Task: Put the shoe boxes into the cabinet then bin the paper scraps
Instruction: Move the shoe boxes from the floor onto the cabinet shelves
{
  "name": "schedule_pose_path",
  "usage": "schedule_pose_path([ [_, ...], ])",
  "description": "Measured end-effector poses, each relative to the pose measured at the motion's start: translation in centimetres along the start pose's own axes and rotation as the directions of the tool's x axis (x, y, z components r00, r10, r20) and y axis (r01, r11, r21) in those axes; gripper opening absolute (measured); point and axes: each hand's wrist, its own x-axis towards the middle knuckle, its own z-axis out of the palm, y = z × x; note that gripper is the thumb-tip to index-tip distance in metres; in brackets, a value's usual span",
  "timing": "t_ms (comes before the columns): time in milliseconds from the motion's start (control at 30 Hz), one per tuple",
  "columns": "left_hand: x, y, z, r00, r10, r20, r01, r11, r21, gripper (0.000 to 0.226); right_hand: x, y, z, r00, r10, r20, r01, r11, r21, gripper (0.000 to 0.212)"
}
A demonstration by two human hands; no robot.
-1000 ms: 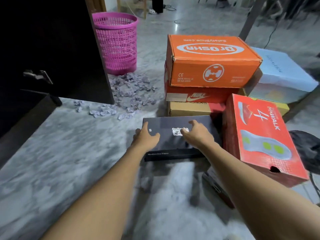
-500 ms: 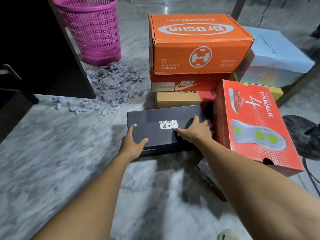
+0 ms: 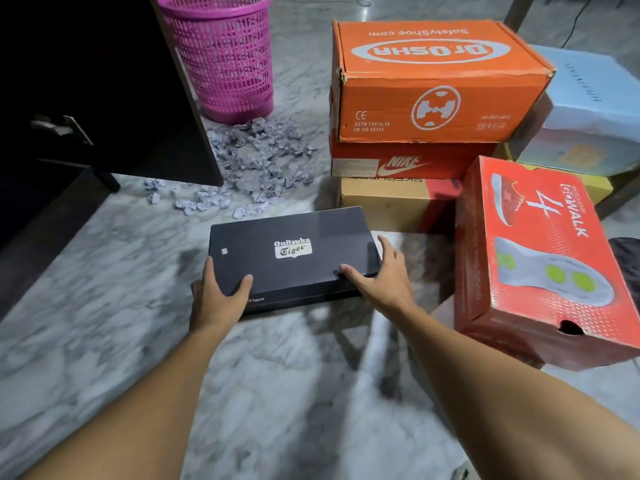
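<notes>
A flat black shoe box (image 3: 294, 251) with a white label is held over the marble floor. My left hand (image 3: 218, 296) grips its near left corner, my right hand (image 3: 381, 271) its near right corner. Behind it stands a stack: an orange box (image 3: 433, 81) on a red Nike box (image 3: 408, 161) on a tan box (image 3: 388, 202). A red box (image 3: 540, 251) leans at the right, a pale blue box (image 3: 588, 109) behind it. Crumpled grey paper scraps (image 3: 256, 161) lie by the pink bin (image 3: 225, 57). The dark cabinet (image 3: 86, 98) stands open at the left.
The open cabinet door's edge (image 3: 194, 109) juts out beside the bin and scraps. A yellow box (image 3: 602, 188) lies under the pale blue one. A dark round object (image 3: 623, 258) sits at the far right. Marble floor (image 3: 104, 289) spreads between me and the cabinet.
The black box has come away from the stack, toward me and a little left, with both hands now gripping its near corners. The view has tilted downward.
</notes>
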Motion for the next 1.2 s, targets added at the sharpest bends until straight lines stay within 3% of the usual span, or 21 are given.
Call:
schedule_pose_path([
  [167, -0.4, -1.3, -1.2, 0.996, 0.050, 0.071, -0.045, 0.997, -0.068, 0.099, -0.5, 2.1, 1.0, 0.995, 0.033, 0.090, -0.054, 0.970, 0.239, 0.092],
  [367, -0.2, -1.1, -1.5, 0.997, 0.027, 0.077, -0.025, 0.999, -0.027, 0.103, 0.5, 1.4, 1.5, 0.995, -0.030, 0.097, 0.005, 0.969, 0.248, 0.091],
  [600, -0.6, -1.4, -4.8, 0.998, 0.015, -0.058, -0.020, 0.997, -0.074, 0.104, 0.8, -2.9, 2.6, 0.982, -0.144, 0.120, 0.114, 0.967, 0.229, 0.094],
  [700, -0.8, -1.3, -7.9, 0.990, 0.013, -0.142, -0.032, 0.991, -0.128, 0.101, 0.9, -6.3, 3.6, 0.966, -0.223, 0.132, 0.184, 0.949, 0.258, 0.098],
  [967, -0.3, 0.5, -21.4, 0.928, 0.025, -0.372, -0.057, 0.995, -0.076, 0.096, 0.7, -19.2, 7.7, 0.900, -0.414, 0.136, 0.343, 0.866, 0.363, 0.095],
  [1200, 1.2, 2.2, -32.3, 0.833, -0.042, -0.551, -0.148, 0.944, -0.296, 0.090, 1.0, -33.3, 10.1, 0.808, -0.555, 0.200, 0.467, 0.809, 0.358, 0.102],
])
